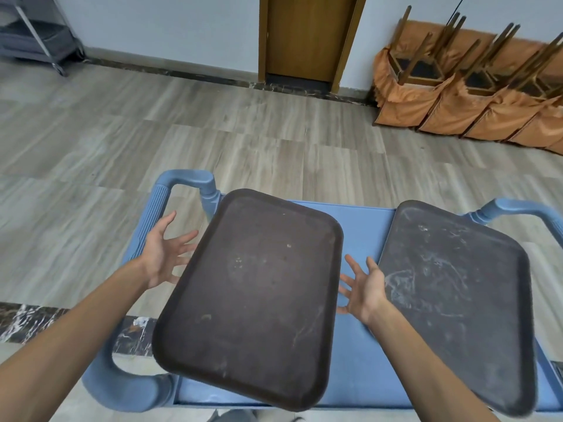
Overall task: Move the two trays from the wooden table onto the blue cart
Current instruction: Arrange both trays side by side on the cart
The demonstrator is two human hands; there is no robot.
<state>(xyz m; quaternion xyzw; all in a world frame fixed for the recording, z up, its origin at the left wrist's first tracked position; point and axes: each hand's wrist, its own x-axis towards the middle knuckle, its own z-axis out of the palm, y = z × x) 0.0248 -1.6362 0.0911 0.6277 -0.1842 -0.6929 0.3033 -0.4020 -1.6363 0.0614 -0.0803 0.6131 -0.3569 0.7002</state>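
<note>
Trays sit side by side on the blue cart [365,233], which fills the lower half of the frame. We see the brown tray [253,300] at lower centre, skewed, its near left corner jutting past the cart's edge by the handle. The grey tray [457,300] lies at lower right, scuffed with pale marks. Our left hand [164,254] hovers just left of the brown tray, fingers spread and holding nothing. Our right hand [365,287] hangs between the two trays, palm up, fingers splayed and empty. Upturned chairs [475,80] line the upper right wall.
</note>
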